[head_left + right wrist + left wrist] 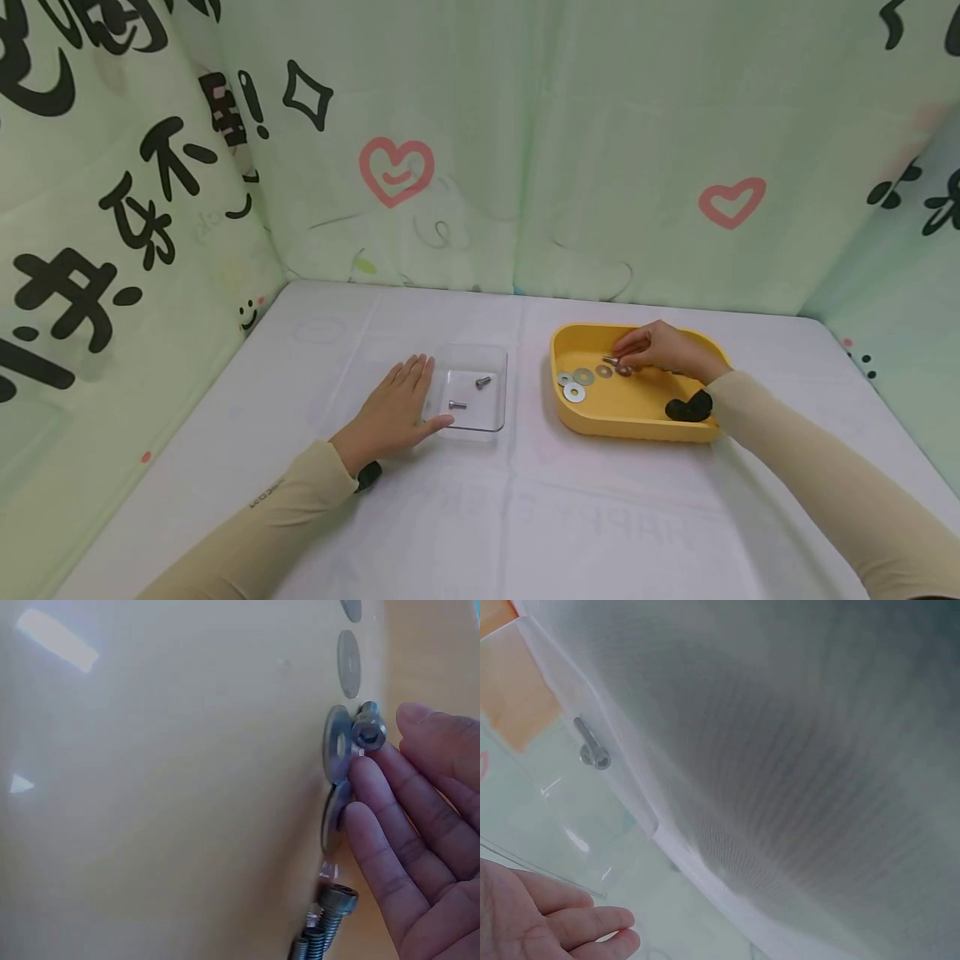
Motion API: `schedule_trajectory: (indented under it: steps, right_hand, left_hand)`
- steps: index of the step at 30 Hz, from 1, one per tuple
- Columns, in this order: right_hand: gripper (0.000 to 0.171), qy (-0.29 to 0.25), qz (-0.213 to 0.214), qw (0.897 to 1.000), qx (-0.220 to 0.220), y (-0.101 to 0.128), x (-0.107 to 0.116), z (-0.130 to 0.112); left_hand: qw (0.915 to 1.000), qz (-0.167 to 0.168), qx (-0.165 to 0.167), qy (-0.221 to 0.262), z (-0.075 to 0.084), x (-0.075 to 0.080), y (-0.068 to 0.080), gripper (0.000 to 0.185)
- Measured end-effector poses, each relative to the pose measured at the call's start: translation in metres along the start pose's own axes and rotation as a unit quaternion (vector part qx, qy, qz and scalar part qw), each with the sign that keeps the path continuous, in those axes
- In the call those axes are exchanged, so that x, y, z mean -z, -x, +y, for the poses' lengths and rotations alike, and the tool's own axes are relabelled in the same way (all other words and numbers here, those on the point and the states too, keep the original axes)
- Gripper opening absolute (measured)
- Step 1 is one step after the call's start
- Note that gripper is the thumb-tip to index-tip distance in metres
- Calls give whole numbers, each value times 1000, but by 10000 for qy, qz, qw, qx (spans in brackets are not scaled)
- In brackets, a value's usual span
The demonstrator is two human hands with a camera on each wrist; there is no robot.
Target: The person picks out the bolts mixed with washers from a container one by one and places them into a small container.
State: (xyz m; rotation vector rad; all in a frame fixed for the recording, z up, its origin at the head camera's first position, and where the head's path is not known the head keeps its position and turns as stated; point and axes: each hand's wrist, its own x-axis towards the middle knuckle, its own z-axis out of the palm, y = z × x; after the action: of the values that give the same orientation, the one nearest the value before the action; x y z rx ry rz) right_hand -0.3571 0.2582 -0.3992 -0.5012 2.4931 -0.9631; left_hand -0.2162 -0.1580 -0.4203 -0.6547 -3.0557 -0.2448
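Observation:
My left hand (401, 408) lies with fingers extended along the left side of a clear plastic box (491, 421), its thumb at the front rim. Two socket-head screws, a front screw (457, 405) and a back screw (483, 382), lie inside the box. Over the yellow tray (600, 425), my right hand (660, 348) reaches down to a socket-head screw (369, 729). In the right wrist view its fingertips are right at this screw, and the thumb stands slightly apart from it. Flat washers, among them a large washer (337, 744), lie around the fingertips.
More washers, such as a white-looking washer (573, 392), sit in the tray's left part. Several other screws (330, 904) lie close to the right hand. A white cloth (480, 517) covers the table, and printed curtains (525, 150) hang behind and at both sides.

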Motion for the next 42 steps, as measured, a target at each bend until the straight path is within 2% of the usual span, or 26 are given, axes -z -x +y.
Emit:
schedule_trajectory:
  steps: [20, 31, 42]
  right_hand:
    - [23, 906, 478, 9945, 224, -6, -13, -6]
    - [20, 1474, 474, 9874, 321, -8, -16, -9]
    - [14, 1296, 404, 9898, 435, -11, -18, -5]
  left_hand:
    - [10000, -74, 26, -35, 0, 1, 0, 88]
    - [9999, -87, 42, -30, 2, 1, 0, 88]
    - [10000, -36, 0, -41, 1, 1, 1, 88]
